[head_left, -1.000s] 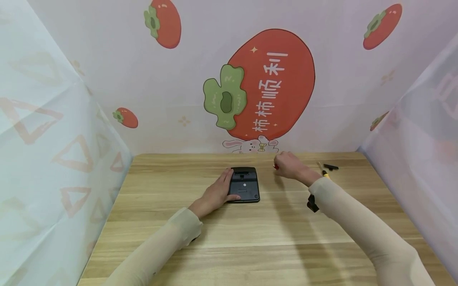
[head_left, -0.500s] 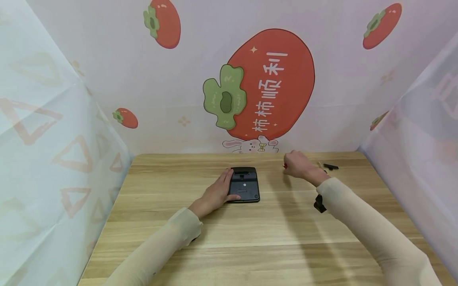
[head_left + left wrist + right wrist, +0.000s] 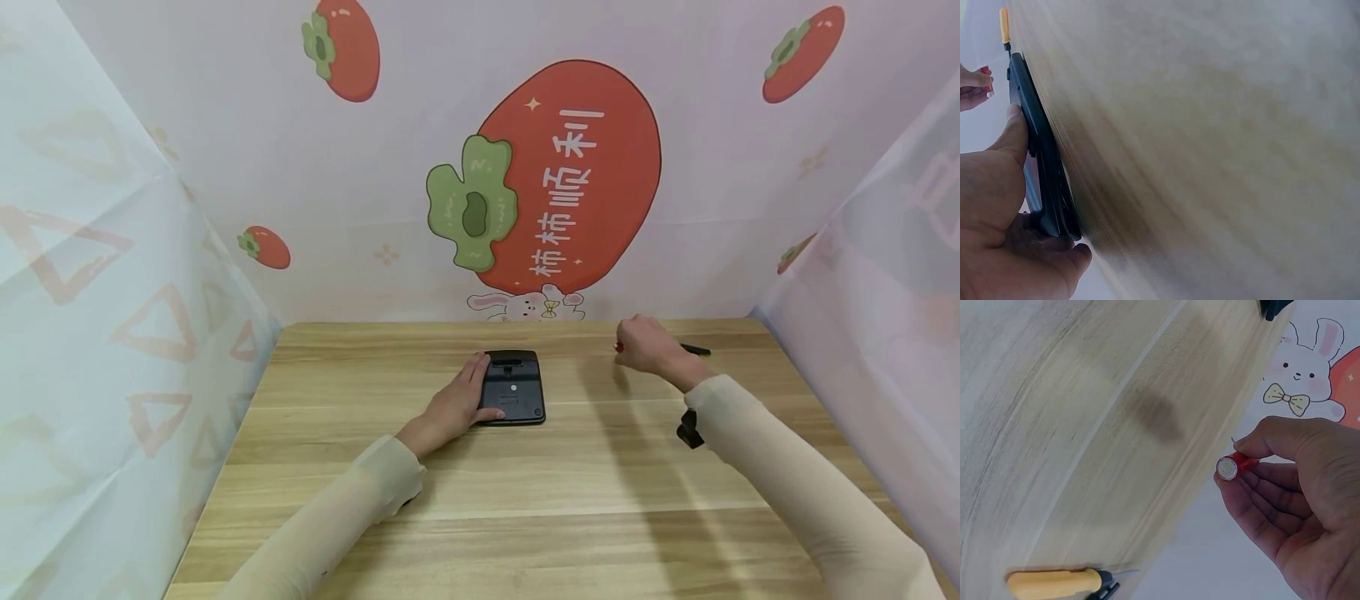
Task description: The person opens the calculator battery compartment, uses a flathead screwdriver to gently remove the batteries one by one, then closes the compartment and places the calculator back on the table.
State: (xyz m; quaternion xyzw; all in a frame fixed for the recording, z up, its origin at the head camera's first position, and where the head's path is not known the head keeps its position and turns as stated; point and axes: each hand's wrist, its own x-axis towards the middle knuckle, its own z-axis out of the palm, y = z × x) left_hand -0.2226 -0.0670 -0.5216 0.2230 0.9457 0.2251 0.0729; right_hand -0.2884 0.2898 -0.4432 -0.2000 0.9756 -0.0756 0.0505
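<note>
A black calculator (image 3: 519, 407) lies face down on the wooden table, with an open slot near its far edge. My left hand (image 3: 452, 411) holds it at the left side, the thumb spread over the near part of its back. In the left wrist view, fingers curl past the end of the calculator (image 3: 1041, 137). To the right, above the table, my right hand (image 3: 648, 343) pinches a small red battery (image 3: 1235, 467) between thumb and fingertips. The battery's flat metal end shows in the right wrist view.
A yellow-handled screwdriver (image 3: 1054, 583) lies on the table to the right of the calculator. Beside it is a small black strip-like piece (image 3: 696, 350), partly behind the right hand in the head view. A printed wall sheet (image 3: 360, 250) rises behind the table's back edge.
My right hand has moved to the right with the battery, now covering the screwdriver and part of the black piece in the head view. The left hand and calculator have stayed still.
</note>
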